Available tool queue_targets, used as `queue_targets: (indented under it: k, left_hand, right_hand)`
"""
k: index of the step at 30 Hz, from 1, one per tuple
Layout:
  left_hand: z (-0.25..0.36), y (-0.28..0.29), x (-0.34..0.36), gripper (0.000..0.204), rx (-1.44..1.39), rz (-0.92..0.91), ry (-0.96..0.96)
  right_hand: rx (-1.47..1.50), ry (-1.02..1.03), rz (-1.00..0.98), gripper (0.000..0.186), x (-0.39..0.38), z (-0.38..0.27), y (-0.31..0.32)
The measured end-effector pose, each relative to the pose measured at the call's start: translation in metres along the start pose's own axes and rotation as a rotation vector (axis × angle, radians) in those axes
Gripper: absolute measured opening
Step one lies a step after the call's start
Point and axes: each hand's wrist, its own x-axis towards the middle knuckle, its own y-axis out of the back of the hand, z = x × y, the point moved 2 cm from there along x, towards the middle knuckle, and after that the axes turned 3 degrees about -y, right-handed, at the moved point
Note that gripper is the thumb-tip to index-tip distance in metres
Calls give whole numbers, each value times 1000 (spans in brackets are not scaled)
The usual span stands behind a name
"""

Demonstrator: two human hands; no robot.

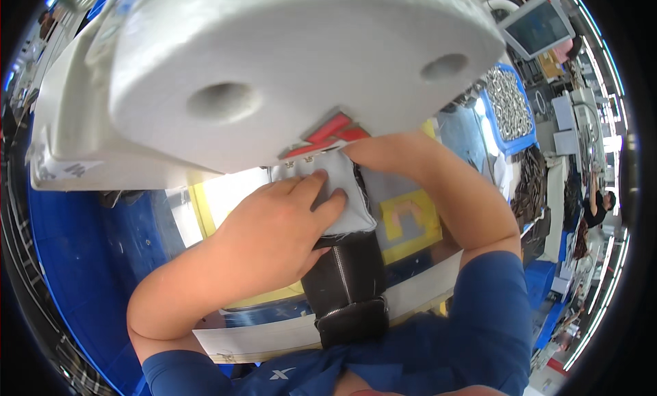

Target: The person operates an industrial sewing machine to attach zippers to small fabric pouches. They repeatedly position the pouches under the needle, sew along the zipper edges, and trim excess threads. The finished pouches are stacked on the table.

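My left hand (pixel 277 225) lies on a light grey fabric piece (pixel 349 214), its fingers spread and pressing down; the thumb is beside the near edge. Small metal fittings (pixel 299 161) show at the fabric's far end, close to the machine. A black leather-like piece (pixel 342 273) with zippers runs from the fabric toward my body. My right hand (pixel 387 153) reaches in from the right, at the far right corner of the fabric. Its fingers are hidden behind the big white machine head (pixel 308 74), so whether they grip anything cannot be seen.
The machine head hangs low over the work. Yellow tape (pixel 410 225) marks the table right of the fabric. A blue bin (pixel 89 259) stands at the left. At the far right is a blue basket (pixel 517 145) of small metal parts; dark pieces (pixel 530 190) lie nearby.
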Motion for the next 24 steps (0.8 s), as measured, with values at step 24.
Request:
queue_targets:
  k: [24]
  left_hand:
    - [8,-2,-8,68,144,-84,82]
  right_hand:
    - [-149,-9,-115,27,-3,-1,-11]
